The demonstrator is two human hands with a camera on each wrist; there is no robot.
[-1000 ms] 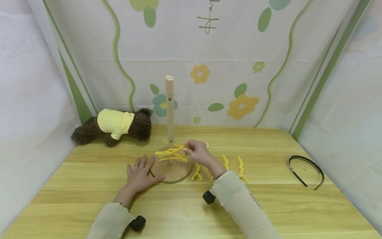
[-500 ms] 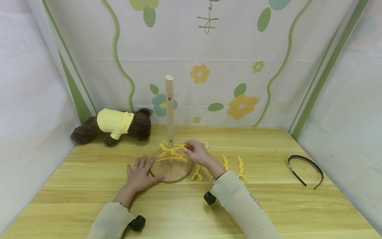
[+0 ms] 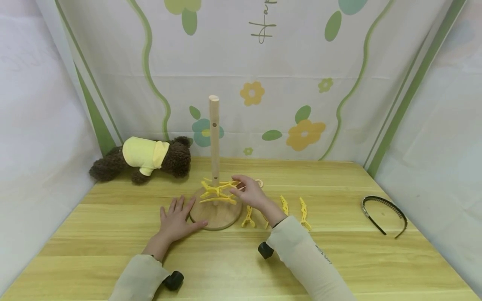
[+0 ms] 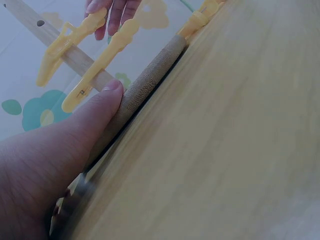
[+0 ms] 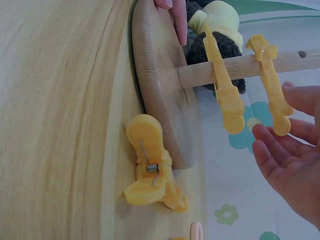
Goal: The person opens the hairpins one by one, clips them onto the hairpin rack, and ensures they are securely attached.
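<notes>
A wooden stand has an upright post (image 3: 214, 146) on a round base (image 3: 222, 221). My left hand (image 3: 176, 223) lies spread at the base's left side, its thumb on the front rim. Two yellow alligator hair clips grip the lower post, one above the other: the upper clip (image 5: 270, 75) and the lower clip (image 5: 225, 90). My right hand (image 3: 250, 193) is at the right end of the upper clip. In the right wrist view its thumb and fingers stand apart around that end, loosely bent, and the clip hangs on the post.
Several more yellow hair clips (image 3: 304, 213) lie right of the base, some partly behind my right wrist. A pale ring (image 3: 260, 183) lies behind my right hand. A black headband (image 3: 388, 205) rests at far right; a brown plush bear (image 3: 150, 156) lies at back left.
The upper clip, earlier reaching further left in my right hand's pinch, now sits across the post. My right thumb and fingers have parted from its end. My left hand stays put.
</notes>
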